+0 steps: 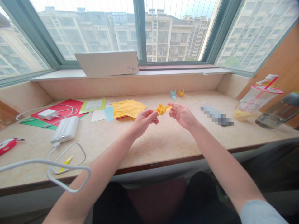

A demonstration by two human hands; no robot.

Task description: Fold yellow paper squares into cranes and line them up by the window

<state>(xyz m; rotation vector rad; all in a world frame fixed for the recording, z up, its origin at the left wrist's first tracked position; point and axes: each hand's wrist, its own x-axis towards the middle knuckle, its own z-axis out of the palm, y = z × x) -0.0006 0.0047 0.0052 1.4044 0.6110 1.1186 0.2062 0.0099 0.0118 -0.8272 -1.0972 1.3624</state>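
A folded yellow origami crane (161, 109) is held up between my two hands, above the middle of the counter. My left hand (145, 120) pinches its left end between thumb and fingers. At its right end, my right hand (181, 115) grips a tip the same way. Behind it, a small light-blue paper crane (173, 94) and a small yellow paper crane (181, 92) stand near the back ledge. Creased yellow paper (128, 108) lies just left of my left hand, over other sheets.
Left on the counter (149, 149) lie red paper (71, 104), a white charger (48, 114), a white power bank (65, 129) and a looped white cable (70, 168). To the right stand a plastic cup with a straw (257, 99) and a dark bottle (277, 113). A white box (107, 63) rests on the sill.
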